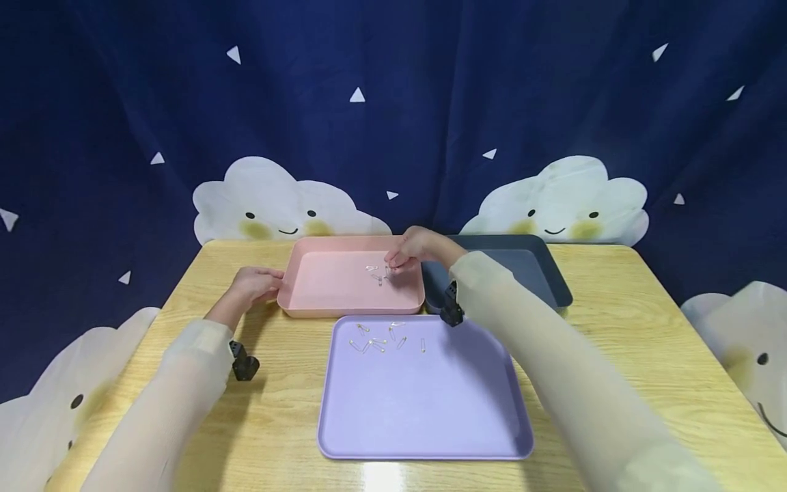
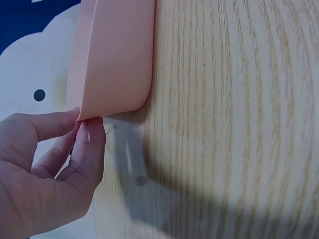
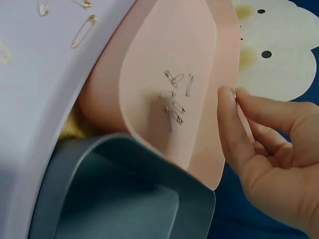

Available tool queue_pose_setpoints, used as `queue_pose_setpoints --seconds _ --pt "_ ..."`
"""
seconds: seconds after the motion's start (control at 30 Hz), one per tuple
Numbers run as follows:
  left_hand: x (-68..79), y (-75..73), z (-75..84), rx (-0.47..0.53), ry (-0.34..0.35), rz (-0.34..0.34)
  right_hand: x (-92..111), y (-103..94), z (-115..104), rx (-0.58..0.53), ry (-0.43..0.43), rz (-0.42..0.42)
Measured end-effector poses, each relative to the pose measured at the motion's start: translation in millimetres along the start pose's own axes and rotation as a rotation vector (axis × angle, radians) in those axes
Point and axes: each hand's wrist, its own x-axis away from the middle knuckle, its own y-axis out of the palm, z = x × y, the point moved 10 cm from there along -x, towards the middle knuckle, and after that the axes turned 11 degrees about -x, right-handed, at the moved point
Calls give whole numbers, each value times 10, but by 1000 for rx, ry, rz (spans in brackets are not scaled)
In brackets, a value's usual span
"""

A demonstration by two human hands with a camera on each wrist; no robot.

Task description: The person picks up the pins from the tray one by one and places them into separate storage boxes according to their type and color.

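My left hand [image 1: 255, 282] pinches the left edge of the pink tray [image 1: 322, 290]; the left wrist view shows thumb and fingers on the rim [image 2: 85, 74]. Over the right part of that tray, my right hand [image 1: 414, 247] has thumb and forefinger pinched together. A tiny silver end of a safety pin [image 3: 235, 95] peeks out between those fingertips; the rest of it is hidden. Several silver safety pins [image 3: 190, 85] lie loose on the pink tray's floor below the hand. Nearer to me, several gold safety pins [image 1: 423, 345] are scattered on the purple tray [image 1: 424, 417].
A dark blue-grey tray [image 1: 529, 266] stands against the pink tray's right side, partly under my right forearm. All three trays sit on a light wooden table [image 1: 621, 355]. Behind it hangs a navy curtain [image 1: 418, 102] with white clouds and triangles.
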Motion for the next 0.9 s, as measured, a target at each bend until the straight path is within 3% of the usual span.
queue_pose_setpoints --seconds 0.17,0.27,0.53,0.73,0.9 --pt "-6 0 14 4 1 -3 -74 -28 -59 -12 -26 124" --pt "-10 -2 16 1 1 -6 -100 -18 -47 -30 -22 155" --pt "32 2 20 -5 -15 -3 -41 -23 51 77 7 127" --pt "42 4 21 12 0 -7 152 -69 81 71 -63 78" --pt "82 -28 75 12 38 2 357 -235 135 28 -156 104"
